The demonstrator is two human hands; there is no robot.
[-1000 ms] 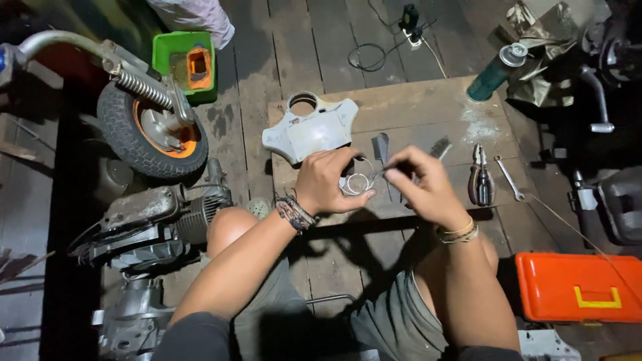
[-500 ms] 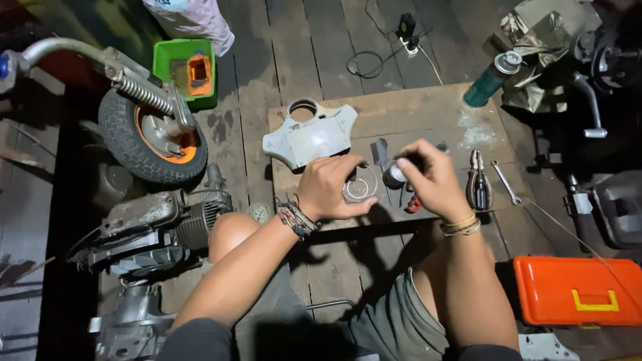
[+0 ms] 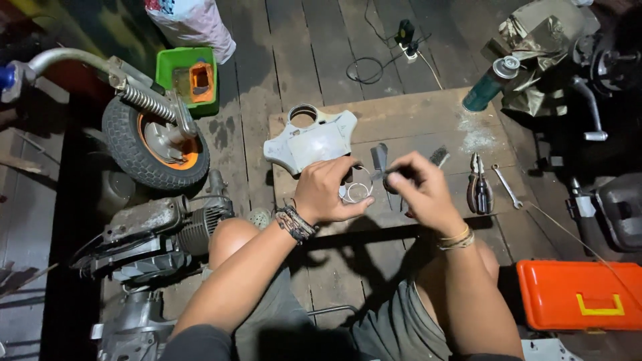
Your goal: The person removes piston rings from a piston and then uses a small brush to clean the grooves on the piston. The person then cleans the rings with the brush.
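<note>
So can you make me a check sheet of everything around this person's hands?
Surface: worn wooden board lying on a dark plank floor.
Job's things: small round silver metal ring part, gripped by the left hand; the right hand pinches a small dark piece beside it.
Clutter: pale grey plastic cover, pliers, slim silver spanner, green spray can.
Grippers: both hands closed on their parts, wrists wearing bands.
Cables: black cord with plug on the floor.
Surroundings: small wheel with orange hub, grey engine, green tub, orange toolbox.
</note>
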